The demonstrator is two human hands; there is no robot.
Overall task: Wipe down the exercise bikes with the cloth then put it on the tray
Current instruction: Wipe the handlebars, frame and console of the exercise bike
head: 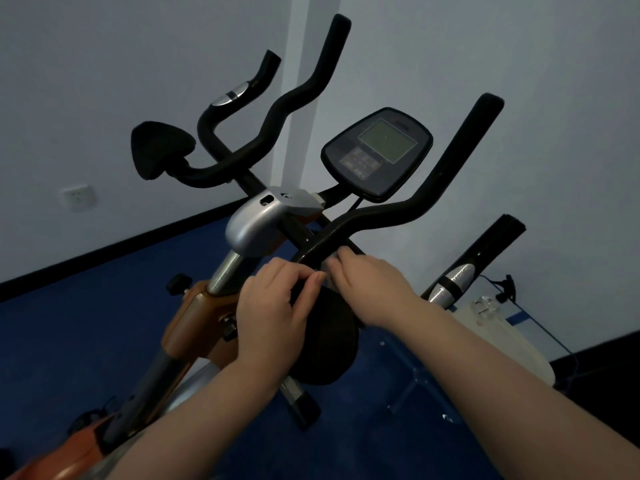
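Gripping the handlebar (pixel 349 226) base: left hand (pixel 273 303) curled round it as a brace, right hand (pixel 367 282) pinching what may be the pale cloth (pixel 333 263), barely visible, for wiping.

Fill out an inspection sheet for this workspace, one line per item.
Surface: blue floor.
Job's things: orange exercise bike, black handlebar; pale bit of cloth, mostly hidden; tray not seen.
Clutter: white object at right, unclear.
Hands: left hand curled round the handlebar's near end; right hand pinches the cloth against it.
Cables: blue cable at right.
Surroundings: console, wall socket, white walls.
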